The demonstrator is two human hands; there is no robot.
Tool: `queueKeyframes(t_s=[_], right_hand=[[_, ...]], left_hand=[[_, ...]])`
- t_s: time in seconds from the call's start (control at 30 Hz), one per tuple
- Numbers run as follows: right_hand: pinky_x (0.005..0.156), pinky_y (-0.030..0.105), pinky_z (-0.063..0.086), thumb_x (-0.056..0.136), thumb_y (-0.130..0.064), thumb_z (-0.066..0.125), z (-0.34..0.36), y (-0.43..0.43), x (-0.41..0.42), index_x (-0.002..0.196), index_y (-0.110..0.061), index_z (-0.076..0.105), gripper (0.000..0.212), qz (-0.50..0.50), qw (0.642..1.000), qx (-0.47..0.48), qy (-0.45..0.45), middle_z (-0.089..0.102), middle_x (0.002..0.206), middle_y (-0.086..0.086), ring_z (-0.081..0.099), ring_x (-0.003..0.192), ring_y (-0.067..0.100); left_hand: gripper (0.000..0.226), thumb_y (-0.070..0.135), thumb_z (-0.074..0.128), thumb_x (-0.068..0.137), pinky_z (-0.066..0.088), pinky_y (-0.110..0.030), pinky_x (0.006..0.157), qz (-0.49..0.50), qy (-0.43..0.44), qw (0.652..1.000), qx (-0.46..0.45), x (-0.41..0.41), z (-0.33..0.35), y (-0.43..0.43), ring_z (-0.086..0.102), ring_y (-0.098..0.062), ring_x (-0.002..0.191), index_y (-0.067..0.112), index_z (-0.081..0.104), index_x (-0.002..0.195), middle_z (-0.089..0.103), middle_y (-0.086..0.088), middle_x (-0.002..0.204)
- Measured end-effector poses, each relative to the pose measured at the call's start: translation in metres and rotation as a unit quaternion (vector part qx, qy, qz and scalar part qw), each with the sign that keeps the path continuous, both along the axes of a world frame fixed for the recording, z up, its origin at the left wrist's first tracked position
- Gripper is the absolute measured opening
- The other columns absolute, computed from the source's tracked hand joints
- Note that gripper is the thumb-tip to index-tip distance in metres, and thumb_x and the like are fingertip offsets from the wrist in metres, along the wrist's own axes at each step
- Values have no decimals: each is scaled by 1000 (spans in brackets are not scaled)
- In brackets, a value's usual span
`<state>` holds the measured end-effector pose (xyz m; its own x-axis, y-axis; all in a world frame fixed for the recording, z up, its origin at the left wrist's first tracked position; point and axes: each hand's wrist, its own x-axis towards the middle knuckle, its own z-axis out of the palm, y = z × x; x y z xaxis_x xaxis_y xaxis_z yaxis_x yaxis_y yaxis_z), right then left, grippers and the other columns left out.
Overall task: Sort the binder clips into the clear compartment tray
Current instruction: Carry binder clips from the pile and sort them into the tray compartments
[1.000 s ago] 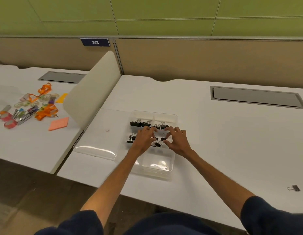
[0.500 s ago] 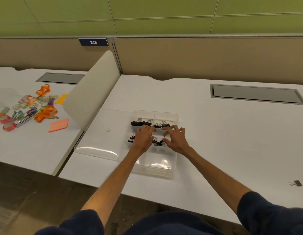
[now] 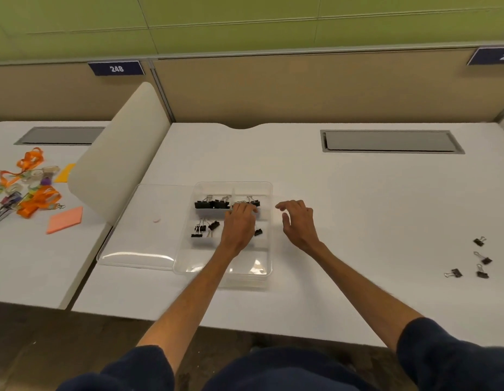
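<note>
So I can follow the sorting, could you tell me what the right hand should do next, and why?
Probably reach right to the four loose clips on the desk: the right hand hangs open and empty beside the tray, while the left hand is over it.

The left hand point(image 3: 239, 225) lies over the clear plastic compartment tray point(image 3: 266, 190), fingertips at its black binder clips point(image 3: 214, 204). The right hand point(image 3: 297, 221), loosely curled, is just beside it. 4 more clips point(image 3: 483, 260) lie far right.

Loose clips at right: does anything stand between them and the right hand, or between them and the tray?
Nothing visible. Only bare desk separates the four clips from the right hand and from the tray, whose top is open.
</note>
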<state>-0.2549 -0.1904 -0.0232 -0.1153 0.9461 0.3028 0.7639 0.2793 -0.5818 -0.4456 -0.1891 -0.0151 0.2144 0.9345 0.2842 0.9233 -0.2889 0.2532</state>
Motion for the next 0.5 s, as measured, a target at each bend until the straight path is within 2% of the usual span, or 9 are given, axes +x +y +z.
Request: queueKeyframes(t_s=[0.23, 0.33, 0.5], right_hand=[[83, 36, 32, 93, -8, 45, -1, -10, 61, 110, -20, 60, 26, -63, 998, -17, -9, 63, 108, -6, 52, 103, 19], [84, 36, 31, 97, -15, 44, 0, -16, 87, 108, -21, 60, 20, -97, 995, -19, 5, 63, 111, -8, 51, 105, 18], [84, 36, 32, 100, -21, 41, -1, -32, 134, 109, -22, 59, 20, -153, 987, -36, 17, 62, 113, -9, 50, 106, 16]], left_hand=[[17, 14, 49, 93, 42, -40, 77, -38, -33, 999, 19, 60, 2, 2, 55, -23, 101, 15, 60, 106, 60, -2, 107], [17, 17, 49, 94, 42, -40, 76, -62, -14, 998, 24, 84, 0, 3, 55, -24, 98, 14, 59, 106, 60, -2, 108], [17, 26, 48, 95, 37, -41, 82, -93, 32, 995, 36, 126, -12, 6, 53, -22, 101, 17, 58, 104, 58, -1, 108]])
